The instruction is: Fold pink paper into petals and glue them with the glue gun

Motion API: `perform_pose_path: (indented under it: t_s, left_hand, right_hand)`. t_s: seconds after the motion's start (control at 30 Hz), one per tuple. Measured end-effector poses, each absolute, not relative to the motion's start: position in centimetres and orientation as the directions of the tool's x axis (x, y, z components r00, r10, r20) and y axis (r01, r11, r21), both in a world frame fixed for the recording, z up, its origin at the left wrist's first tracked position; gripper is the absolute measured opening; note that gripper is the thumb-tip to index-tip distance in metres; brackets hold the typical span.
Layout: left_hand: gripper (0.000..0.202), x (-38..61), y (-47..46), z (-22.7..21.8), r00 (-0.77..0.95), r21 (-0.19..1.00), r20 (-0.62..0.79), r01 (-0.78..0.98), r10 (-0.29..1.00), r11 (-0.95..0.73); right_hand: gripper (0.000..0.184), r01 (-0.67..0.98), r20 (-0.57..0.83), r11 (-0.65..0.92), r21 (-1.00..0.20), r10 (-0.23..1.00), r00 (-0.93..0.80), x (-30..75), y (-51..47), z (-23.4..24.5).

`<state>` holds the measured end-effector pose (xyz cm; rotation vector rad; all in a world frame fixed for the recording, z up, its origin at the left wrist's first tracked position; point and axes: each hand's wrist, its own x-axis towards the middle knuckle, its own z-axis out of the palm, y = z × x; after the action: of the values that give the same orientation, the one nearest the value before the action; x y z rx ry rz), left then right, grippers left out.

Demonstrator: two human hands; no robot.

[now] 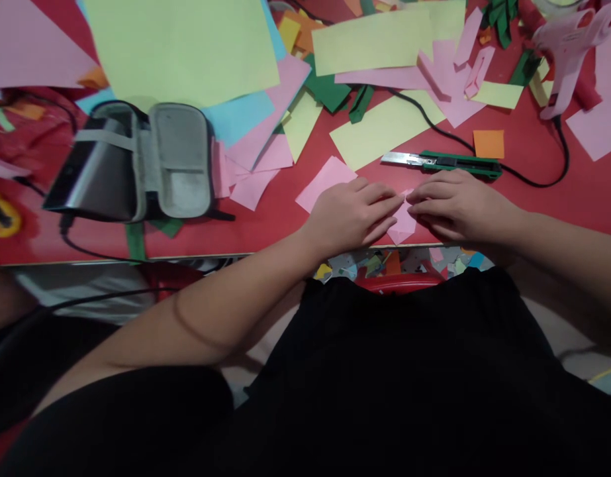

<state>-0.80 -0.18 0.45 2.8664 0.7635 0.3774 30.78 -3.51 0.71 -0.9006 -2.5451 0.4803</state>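
Observation:
A small folded piece of pink paper (pixel 403 228) with a pointed lower end lies at the front edge of the red table. From the left, the fingers of my left hand (pixel 352 213) are drawn together on it; from the right, those of my right hand (pixel 459 204) close on its other side. My fingers cover much of the paper. A flat pink sheet (pixel 324 189) lies partly under my left hand. Just beyond my right hand rests a green utility knife (pixel 461 163), its blade out and pointing left.
A pink glue gun (pixel 570 56) stands at the back right, its black cord (pixel 566 156) curving over the red table (pixel 548 205). An open case (pixel 181 159) holding a dark device sits left. Coloured sheets and scraps cover the back. Part of another person (pixel 4 298) shows at left.

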Motion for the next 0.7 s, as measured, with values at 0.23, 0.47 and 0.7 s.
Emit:
perform_pose_path:
  t_s: [0.23, 0.47, 0.7]
  left_hand:
    - [0.047, -0.9, 0.4, 0.84, 0.871, 0.19, 0.147, 0.44, 0.469, -0.878]
    - [0.047, -0.98, 0.47, 0.9, 0.866, 0.22, 0.13, 0.449, 0.482, -0.866]
    - [0.045, -0.88, 0.38, 1.15, 0.867, 0.236, 0.118, 0.449, 0.484, -0.862]
  right_hand:
    - [0.031, 0.509, 0.268, 0.738, -0.443, 0.651, -0.71, 30.78, -3.45, 0.84]
    - [0.034, 0.513, 0.253, 0.715, -0.475, 0.669, -0.699, 31.03, -3.4, 0.54]
    - [0.039, 0.528, 0.244, 0.697, -0.486, 0.688, -0.683, 30.74, -3.59, 0.84]
